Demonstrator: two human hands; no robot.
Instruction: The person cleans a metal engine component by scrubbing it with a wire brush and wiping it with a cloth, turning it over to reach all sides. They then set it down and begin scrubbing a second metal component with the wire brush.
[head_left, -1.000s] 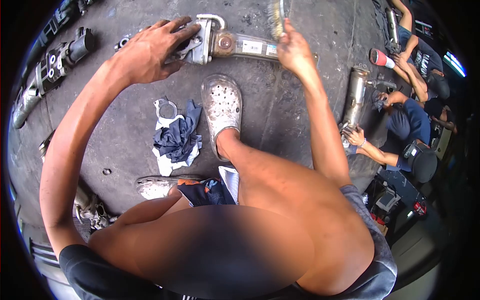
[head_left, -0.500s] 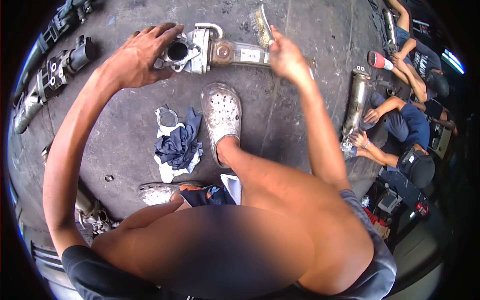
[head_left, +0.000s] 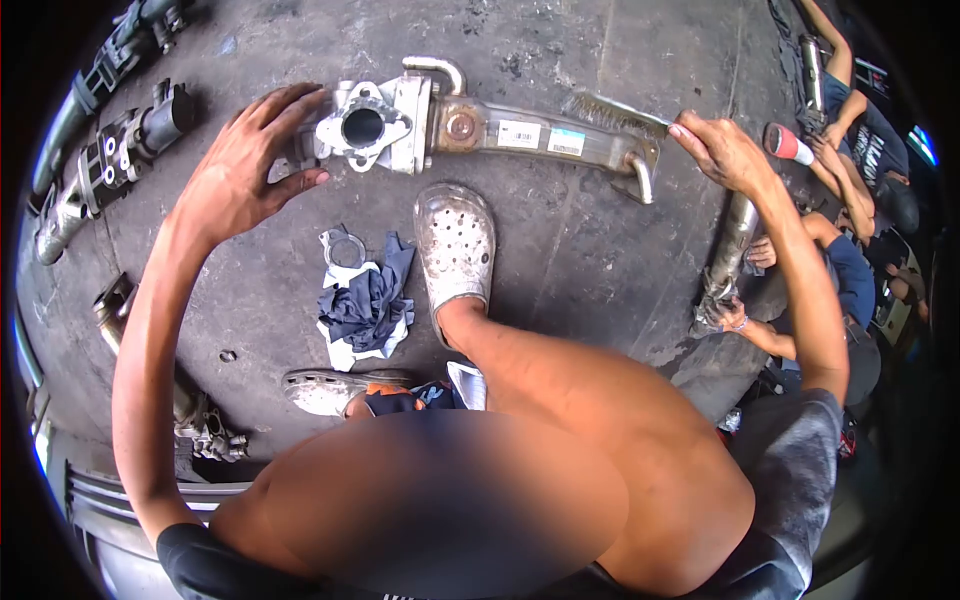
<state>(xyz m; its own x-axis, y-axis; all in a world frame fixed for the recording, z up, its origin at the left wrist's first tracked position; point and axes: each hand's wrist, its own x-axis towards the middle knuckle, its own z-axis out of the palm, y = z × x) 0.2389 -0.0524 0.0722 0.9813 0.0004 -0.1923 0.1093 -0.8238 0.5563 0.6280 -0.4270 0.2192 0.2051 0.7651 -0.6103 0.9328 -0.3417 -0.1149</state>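
A long metal part (head_left: 550,136) lies across the floor in front of me, with a flanged round opening at its left end, two labels on its body and a bent pipe at each end. My left hand (head_left: 245,160) is beside the flanged end, thumb and fingers spread apart; whether the fingertips touch the metal is hard to tell. My right hand (head_left: 728,150) is closed on the handle of a wire brush (head_left: 625,108), whose bristles are at the far right end of the part.
Dark cloths (head_left: 365,300) and a ring-shaped piece (head_left: 343,248) lie near my shoe (head_left: 455,240). More metal parts (head_left: 115,160) rest at the left. Co-workers (head_left: 850,270) handle a metal cylinder (head_left: 735,235) at the right.
My right hand has moved right with the brush, now by the part's far end. My left hand has shifted left and opened away from the flange. The view has shifted slightly.
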